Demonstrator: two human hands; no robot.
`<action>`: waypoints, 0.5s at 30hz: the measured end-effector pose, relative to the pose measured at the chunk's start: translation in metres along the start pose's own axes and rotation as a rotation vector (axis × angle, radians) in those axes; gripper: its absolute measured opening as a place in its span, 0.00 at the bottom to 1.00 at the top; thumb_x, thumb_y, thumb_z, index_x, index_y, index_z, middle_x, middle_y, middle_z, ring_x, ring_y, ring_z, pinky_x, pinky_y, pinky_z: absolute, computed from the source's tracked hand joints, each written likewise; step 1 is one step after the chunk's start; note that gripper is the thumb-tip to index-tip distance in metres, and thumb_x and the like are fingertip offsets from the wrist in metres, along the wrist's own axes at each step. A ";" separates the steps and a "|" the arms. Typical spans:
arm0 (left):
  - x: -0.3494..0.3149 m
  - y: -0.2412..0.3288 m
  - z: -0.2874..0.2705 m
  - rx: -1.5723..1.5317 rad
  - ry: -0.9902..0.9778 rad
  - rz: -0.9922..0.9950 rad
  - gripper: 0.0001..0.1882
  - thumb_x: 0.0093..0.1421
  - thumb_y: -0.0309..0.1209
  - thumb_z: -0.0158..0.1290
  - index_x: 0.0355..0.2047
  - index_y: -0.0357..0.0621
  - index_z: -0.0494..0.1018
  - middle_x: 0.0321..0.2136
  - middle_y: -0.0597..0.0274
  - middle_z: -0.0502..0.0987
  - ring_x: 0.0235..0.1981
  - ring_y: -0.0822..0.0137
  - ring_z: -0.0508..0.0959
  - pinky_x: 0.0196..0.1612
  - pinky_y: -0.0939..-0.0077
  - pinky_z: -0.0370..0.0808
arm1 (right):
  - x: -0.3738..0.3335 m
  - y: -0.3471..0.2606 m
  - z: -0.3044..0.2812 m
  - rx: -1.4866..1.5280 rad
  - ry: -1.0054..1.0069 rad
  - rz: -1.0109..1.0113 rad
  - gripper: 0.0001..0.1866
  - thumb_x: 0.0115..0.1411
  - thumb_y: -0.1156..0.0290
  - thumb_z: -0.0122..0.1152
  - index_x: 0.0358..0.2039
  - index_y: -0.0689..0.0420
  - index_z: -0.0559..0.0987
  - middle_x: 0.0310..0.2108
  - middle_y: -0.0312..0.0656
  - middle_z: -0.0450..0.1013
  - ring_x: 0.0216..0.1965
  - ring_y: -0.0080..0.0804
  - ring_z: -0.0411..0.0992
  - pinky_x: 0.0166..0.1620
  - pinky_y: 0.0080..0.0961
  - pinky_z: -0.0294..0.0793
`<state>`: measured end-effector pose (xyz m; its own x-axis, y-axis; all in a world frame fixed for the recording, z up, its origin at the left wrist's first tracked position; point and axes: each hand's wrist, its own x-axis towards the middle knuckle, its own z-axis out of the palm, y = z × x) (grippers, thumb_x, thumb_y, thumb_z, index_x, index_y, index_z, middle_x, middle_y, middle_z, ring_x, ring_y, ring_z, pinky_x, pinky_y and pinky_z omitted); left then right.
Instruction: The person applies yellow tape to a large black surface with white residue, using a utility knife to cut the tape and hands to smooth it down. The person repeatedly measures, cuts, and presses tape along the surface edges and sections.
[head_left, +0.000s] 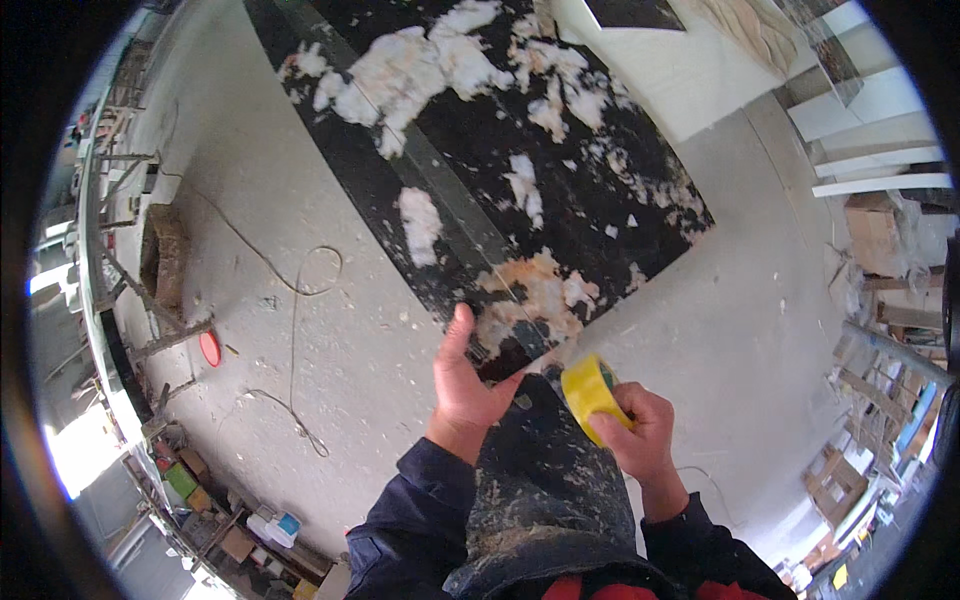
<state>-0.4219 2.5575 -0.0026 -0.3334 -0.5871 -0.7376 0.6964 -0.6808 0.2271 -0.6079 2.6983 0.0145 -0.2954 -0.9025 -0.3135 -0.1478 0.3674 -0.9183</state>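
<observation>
In front of me a large black panel (540, 200) with ragged white and brownish patches stretches away to the far left. My left hand (466, 385) grips its near corner, thumb lying on top; the fingers below are mostly hidden. A greyish strip (440, 175) runs along the panel's length. My right hand (640, 430) is closed around a roll of yellow tape (590, 392), held just off the panel's near end. The thumb presses the roll's side while the fingers reach into its core.
A thin cord (292, 330) loops over the grey floor at left, near a red round lid (209, 348). A cluttered rack (110, 300) lines the left side. White boards (870, 150) and a cardboard box (872, 235) stand at right. A white surface (690, 90) lies beyond the panel.
</observation>
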 end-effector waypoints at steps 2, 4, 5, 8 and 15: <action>0.000 0.000 0.008 0.038 -0.061 0.022 0.33 0.69 0.56 0.52 0.66 0.48 0.69 0.62 0.54 0.75 0.64 0.47 0.73 0.67 0.38 0.67 | 0.003 0.000 0.001 0.035 0.004 0.018 0.19 0.55 0.61 0.75 0.23 0.61 0.76 0.21 0.41 0.72 0.23 0.29 0.69 0.28 0.30 0.69; 0.002 -0.002 0.009 0.042 -0.064 0.016 0.34 0.68 0.55 0.54 0.66 0.48 0.69 0.62 0.55 0.75 0.64 0.47 0.73 0.67 0.38 0.67 | 0.001 0.000 0.002 0.067 0.011 0.055 0.19 0.55 0.62 0.75 0.23 0.62 0.75 0.21 0.41 0.72 0.23 0.28 0.68 0.28 0.29 0.68; 0.003 -0.002 0.009 0.041 -0.053 0.013 0.34 0.68 0.55 0.55 0.66 0.48 0.69 0.62 0.55 0.75 0.64 0.47 0.74 0.66 0.39 0.67 | 0.001 0.002 0.003 0.064 0.015 0.058 0.19 0.55 0.62 0.75 0.22 0.62 0.75 0.21 0.41 0.72 0.23 0.28 0.68 0.28 0.29 0.67; 0.006 -0.002 0.007 0.046 -0.052 0.031 0.34 0.67 0.55 0.55 0.66 0.48 0.69 0.62 0.54 0.76 0.63 0.48 0.74 0.66 0.39 0.68 | 0.002 0.006 0.005 0.056 0.020 0.060 0.19 0.55 0.61 0.74 0.22 0.62 0.75 0.21 0.41 0.71 0.23 0.28 0.68 0.28 0.29 0.67; 0.004 -0.002 0.007 0.077 -0.046 0.050 0.35 0.66 0.55 0.57 0.66 0.47 0.69 0.61 0.55 0.76 0.62 0.48 0.75 0.65 0.40 0.69 | 0.005 0.011 0.006 0.029 0.005 0.052 0.19 0.56 0.61 0.74 0.23 0.61 0.76 0.21 0.39 0.72 0.24 0.27 0.67 0.29 0.28 0.67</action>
<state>-0.4294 2.5534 -0.0019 -0.3297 -0.6392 -0.6948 0.6628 -0.6808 0.3118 -0.6051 2.6970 0.0012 -0.3064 -0.8813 -0.3598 -0.1048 0.4069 -0.9074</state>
